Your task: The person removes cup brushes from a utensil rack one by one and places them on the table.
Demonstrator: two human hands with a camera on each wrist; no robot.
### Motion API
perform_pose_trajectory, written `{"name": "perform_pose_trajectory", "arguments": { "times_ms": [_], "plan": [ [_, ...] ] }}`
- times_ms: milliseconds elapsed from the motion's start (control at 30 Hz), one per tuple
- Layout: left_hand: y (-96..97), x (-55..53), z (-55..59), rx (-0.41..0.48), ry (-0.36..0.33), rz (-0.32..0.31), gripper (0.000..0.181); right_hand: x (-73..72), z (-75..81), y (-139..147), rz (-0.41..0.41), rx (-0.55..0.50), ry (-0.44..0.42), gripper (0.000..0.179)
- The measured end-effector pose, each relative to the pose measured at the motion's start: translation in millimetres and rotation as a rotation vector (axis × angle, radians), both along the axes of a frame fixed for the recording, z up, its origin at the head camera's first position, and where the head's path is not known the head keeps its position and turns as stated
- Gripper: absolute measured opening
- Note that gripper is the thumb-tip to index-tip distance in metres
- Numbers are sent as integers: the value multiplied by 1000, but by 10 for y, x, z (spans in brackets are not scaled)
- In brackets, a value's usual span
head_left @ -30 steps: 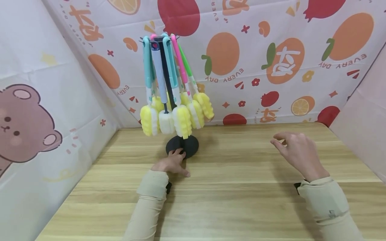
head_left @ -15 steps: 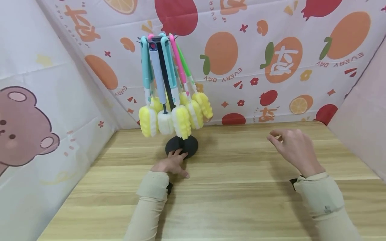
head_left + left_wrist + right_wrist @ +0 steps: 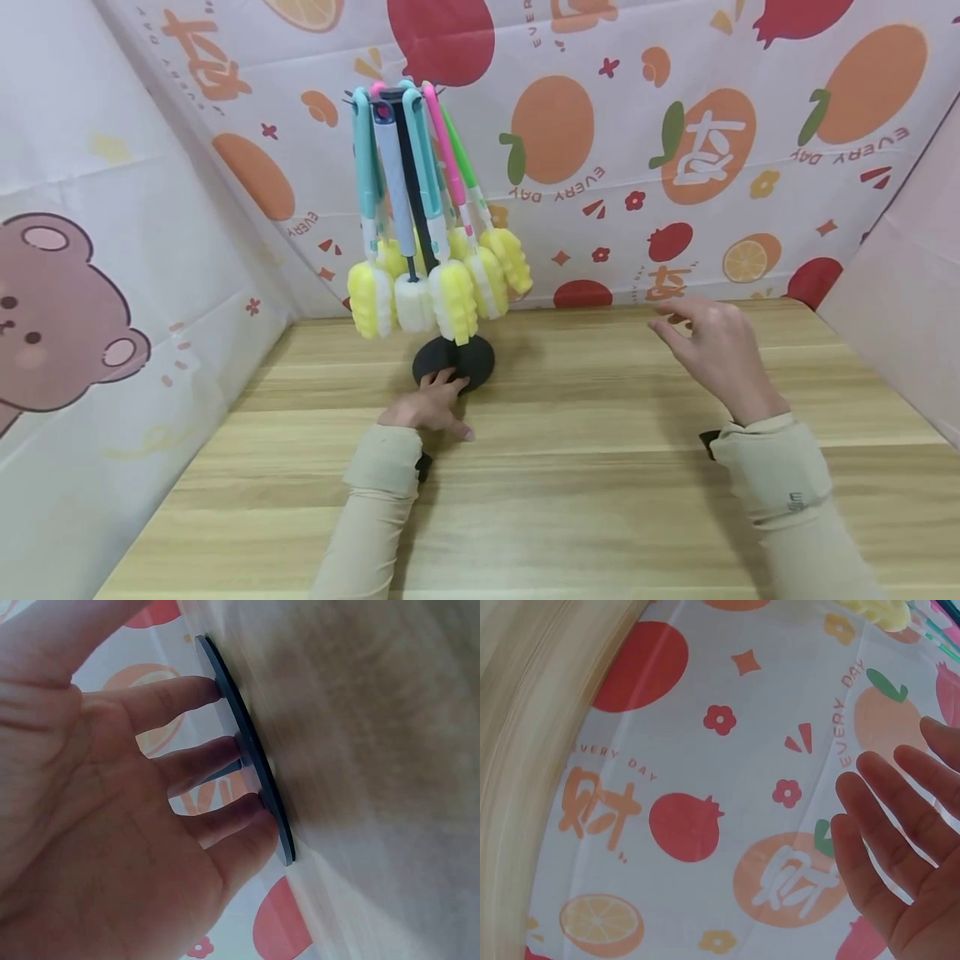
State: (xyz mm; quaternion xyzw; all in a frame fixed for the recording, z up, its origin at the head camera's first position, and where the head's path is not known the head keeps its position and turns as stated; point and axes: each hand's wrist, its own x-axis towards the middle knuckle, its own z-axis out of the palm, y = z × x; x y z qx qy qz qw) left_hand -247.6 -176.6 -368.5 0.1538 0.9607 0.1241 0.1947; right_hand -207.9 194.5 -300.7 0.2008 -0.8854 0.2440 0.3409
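Note:
A black stand with a round base (image 3: 480, 360) holds several sponge brushes hung by their handles. Their handles are teal, pink, green and pale blue; most heads, such as the front sponge head (image 3: 453, 300), are yellow and white. My left hand (image 3: 429, 410) rests its fingertips on the near part of the base. In the left wrist view, the straight fingers of that hand (image 3: 112, 802) press on the thin black disc (image 3: 255, 761). Off to the right, my right hand (image 3: 716, 354) hovers over the table holding nothing; its fingers (image 3: 874, 859) are relaxed in the right wrist view.
The wooden table (image 3: 570, 517) meets a fruit-print cloth (image 3: 555, 225) along its back edge. A cloth with a bear print (image 3: 60, 317) hangs at the left, and a pale panel (image 3: 922, 317) stands at the right.
My right hand has drifted left and slightly away from me, toward the stand, its fingers a little more spread. The left hand stays on the base, and the brushes hang as before.

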Motion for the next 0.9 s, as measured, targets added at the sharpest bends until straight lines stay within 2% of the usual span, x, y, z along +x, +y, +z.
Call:
{"name": "perform_pose_trajectory", "arguments": {
  "times_ms": [300,600,900],
  "plan": [
    [-6,11,-41,6,7,6,92,-59,15,-196,45,-41,16,20],
    [-8,41,-5,10,6,10,92,-148,52,-318,63,-69,-6,17],
    [1,27,15,25,-9,16,91,-196,123,-452,107,-83,51,14]
  ]
}}
